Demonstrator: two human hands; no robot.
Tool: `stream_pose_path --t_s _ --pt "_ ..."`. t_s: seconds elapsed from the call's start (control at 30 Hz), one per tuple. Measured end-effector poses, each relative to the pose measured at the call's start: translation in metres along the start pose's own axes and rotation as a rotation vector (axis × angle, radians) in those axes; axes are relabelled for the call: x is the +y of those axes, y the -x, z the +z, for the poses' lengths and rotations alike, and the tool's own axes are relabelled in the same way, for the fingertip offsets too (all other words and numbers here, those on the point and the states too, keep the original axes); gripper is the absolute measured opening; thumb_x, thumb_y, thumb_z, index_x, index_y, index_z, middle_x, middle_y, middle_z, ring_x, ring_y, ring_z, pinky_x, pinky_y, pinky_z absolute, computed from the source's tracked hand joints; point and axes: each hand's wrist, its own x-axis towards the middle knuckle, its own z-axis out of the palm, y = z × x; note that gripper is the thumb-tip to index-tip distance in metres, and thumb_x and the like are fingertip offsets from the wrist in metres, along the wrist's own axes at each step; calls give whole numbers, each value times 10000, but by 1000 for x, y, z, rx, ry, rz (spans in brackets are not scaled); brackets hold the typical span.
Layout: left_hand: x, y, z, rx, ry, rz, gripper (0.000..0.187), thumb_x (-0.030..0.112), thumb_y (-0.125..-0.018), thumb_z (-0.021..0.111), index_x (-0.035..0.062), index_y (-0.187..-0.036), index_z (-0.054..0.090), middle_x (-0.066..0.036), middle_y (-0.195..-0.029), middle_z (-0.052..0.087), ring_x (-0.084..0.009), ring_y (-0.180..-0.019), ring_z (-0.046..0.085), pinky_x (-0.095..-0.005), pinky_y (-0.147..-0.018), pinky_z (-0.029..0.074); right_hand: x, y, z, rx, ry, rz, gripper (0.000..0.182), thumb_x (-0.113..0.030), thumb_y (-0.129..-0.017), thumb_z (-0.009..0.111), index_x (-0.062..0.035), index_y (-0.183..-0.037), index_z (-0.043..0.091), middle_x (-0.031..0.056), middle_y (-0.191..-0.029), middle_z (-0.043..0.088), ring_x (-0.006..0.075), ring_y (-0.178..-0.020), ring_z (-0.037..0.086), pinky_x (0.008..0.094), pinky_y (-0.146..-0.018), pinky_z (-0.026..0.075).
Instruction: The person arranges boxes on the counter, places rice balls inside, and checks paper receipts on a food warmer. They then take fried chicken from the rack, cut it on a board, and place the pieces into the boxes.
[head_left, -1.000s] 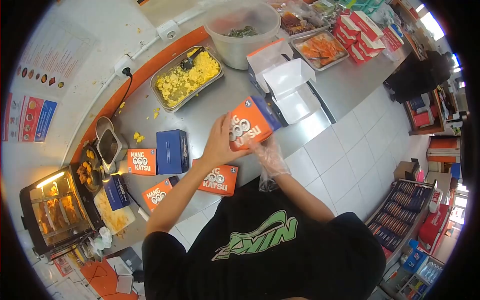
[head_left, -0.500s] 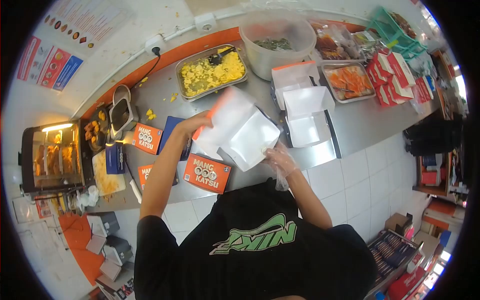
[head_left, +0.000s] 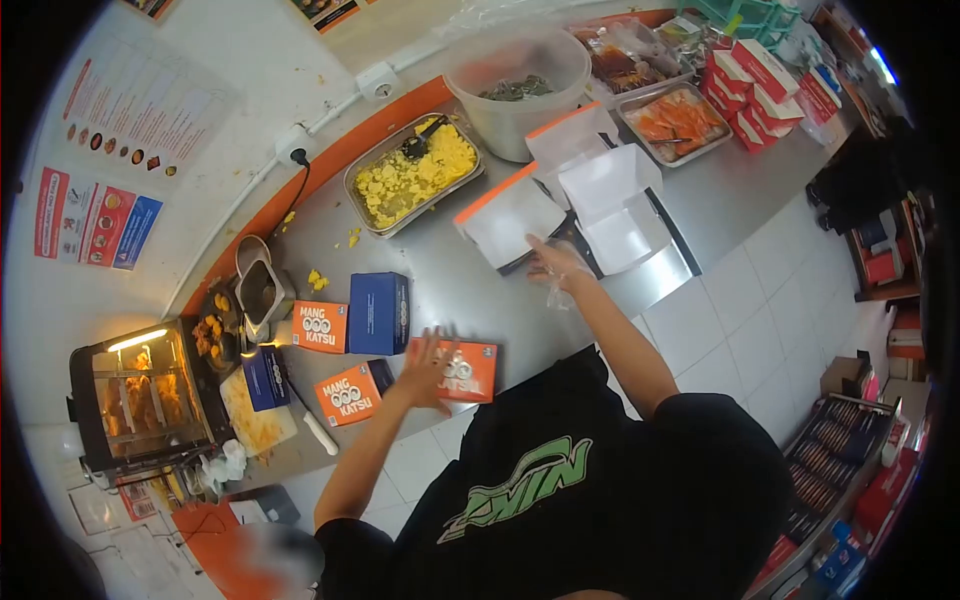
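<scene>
My left hand, bare with fingers spread, is over a closed orange food box lettered "MANG KATSU" near the counter's front edge; it looks blurred. In a clear plastic glove, my right hand grips the near edge of an open food box, white inside with an orange flap edge. That box rests beside another open white box. Behind it is a further open box with an orange edge. More closed boxes, a blue-sided one and an orange-faced one, stand left of my left hand.
A metal tray of scrambled egg with a black utensil lies behind. Around it are a plastic tub, a tray of orange shreds, stacked red cartons, a knife and a lit food warmer.
My left hand has let go of the open box and moved down to the closed orange box. My right hand has moved the open box rightward, onto the counter beside the other open ones.
</scene>
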Motion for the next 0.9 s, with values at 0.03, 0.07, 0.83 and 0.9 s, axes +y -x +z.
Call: stream_pose_path --t_s 0.03,0.07,0.83,0.9 --pt "5 1 5 64 -46 81 1108 490 -495 827 120 -1389 288 -229 -1386 281 -407 -1309 221 -538 -1045 215 -1 10 1 56 10 -39 674 -330 -781 715 40 -1248 399 163 -1084 502 279 -967 521 451 -758 532" --pt "8 2 10 127 -90 165 1162 495 -469 832 104 -1399 254 -228 -1375 266 -438 -1285 217 -560 -1026 219 2 21 5 115 19 -76 730 -353 -768 727 46 -1269 378 165 -1088 500 265 -971 516 444 -749 532" --pt "21 -72 -60 -231 2047 139 718 109 -613 600 -73 -1278 398 -228 -1168 543 -360 -1055 563 -406 -953 441 54 172 -27 -2 -180 -413 704 -156 -743 631 9 -1326 271 170 -1153 511 262 -1055 544 363 -894 469" --pt "10 -81 -21 -305 2165 -268 670 175 -606 610 -100 -1198 459 -207 -1103 590 -302 -976 612 -388 -888 485 45 171 -44 -19 -219 -98 503 -38 -727 542 -9 -1217 430 128 -1046 558 246 -917 597 349 -784 533"
